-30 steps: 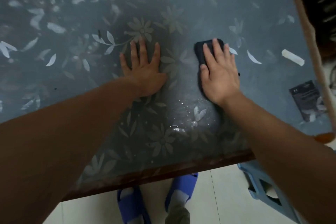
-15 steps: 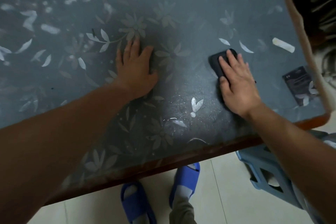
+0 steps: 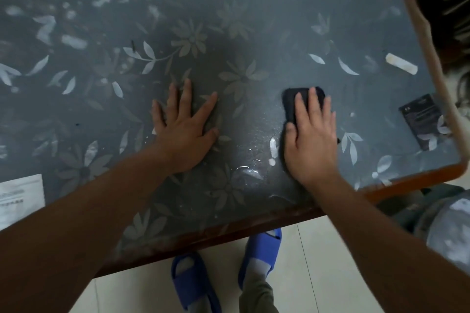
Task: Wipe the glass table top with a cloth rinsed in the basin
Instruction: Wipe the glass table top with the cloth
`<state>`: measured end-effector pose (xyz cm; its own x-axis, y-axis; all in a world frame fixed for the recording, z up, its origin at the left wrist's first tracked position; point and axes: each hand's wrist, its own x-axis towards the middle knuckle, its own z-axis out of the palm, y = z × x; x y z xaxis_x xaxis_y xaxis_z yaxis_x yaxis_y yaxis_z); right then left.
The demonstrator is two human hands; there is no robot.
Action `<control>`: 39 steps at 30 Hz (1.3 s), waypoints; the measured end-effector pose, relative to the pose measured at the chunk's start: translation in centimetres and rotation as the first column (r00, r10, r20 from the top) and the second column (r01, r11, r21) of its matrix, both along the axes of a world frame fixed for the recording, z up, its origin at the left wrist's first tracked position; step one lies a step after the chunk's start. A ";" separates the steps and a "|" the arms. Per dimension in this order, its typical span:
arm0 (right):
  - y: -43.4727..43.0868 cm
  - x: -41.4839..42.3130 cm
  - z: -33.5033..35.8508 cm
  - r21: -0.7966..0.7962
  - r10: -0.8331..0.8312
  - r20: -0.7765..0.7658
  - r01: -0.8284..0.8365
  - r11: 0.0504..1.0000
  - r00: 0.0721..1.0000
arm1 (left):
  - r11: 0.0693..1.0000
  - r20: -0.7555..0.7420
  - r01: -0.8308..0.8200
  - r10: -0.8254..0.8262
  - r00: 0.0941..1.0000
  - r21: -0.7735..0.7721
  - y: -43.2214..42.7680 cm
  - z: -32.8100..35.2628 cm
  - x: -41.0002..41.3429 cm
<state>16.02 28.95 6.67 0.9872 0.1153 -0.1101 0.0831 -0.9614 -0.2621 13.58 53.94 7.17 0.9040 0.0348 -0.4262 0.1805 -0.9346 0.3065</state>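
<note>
Right hand (image 3: 312,140), fingers flat, presses the dark folded cloth (image 3: 290,107) onto the floral-patterned glass table top (image 3: 279,20), now drawn nearer the front edge after sweeping right. Left hand (image 3: 184,129) braces, splayed flat. Wiping appears mid-course.

— Where is there room on the table (image 3: 267,7)?

— Past your left hand (image 3: 185,129) and right hand (image 3: 312,140), open glass reaches to the far side. Between your left hand and the cloth (image 3: 292,104) under your right lies a bare wet strip.

— And off to your right?

— A black card (image 3: 421,119) near the right edge, a white strip (image 3: 401,63) beyond it (on or under the glass, I cannot tell). A paper (image 3: 20,198) sits at the near left edge, by your left forearm.
</note>
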 end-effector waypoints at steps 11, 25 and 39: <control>7.5 3.0 -0.9 0.040 0.306 0.048 -0.307 0.951 0.951 | 1.000 0.054 -0.003 0.004 0.999 -0.014 1.1 1.1 0.5; 11.7 8.5 -0.9 0.027 0.192 0.018 -0.192 0.981 0.981 | 0.991 -0.057 -0.064 0.071 0.996 0.121 7.4 -0.1 2.4; 12.7 12.3 -0.6 0.041 0.197 0.015 -0.197 0.979 0.980 | 0.995 -0.098 -0.071 0.078 0.992 0.075 7.5 -0.4 2.6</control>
<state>28.33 41.67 6.08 0.9457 0.3122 -0.0905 0.2729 -0.9139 -0.3005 16.19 61.48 6.72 0.8504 0.1337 -0.5088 0.2766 -0.9363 0.2163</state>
